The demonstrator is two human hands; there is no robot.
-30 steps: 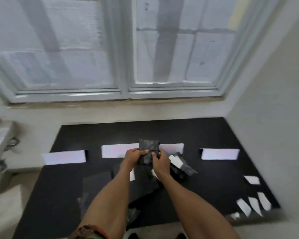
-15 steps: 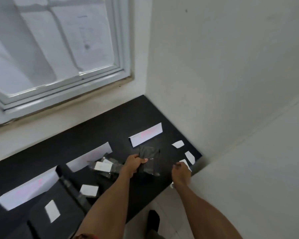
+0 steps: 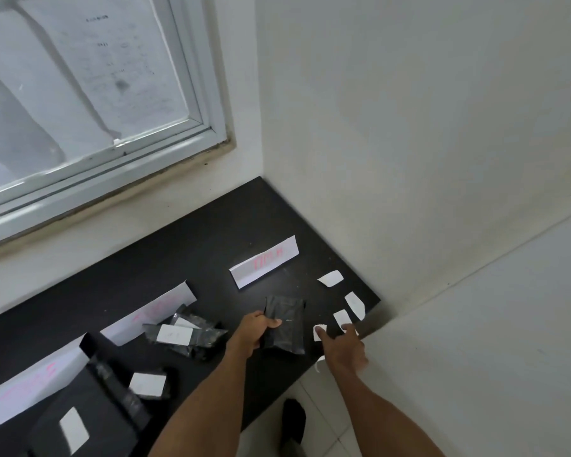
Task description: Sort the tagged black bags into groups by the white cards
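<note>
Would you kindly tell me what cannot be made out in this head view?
Head view:
- Pink lettering on the white cards: too blurred to read.
- Tag of the held black bag: not visible; the left hand covers one edge.
- Whether the right hand touches the loose tags: motion blur.
- The lower-left bags: cut off by the frame edge.

far white card (image 3: 264,261) with pink lettering, seemingly "TIPO", pink writing on the other cards (image 3: 139,319) blurred

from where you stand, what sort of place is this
Likely a makeshift sorting spot in a room corner: a black surface below a window, a white wall, lettered white cards and black bags.
</note>
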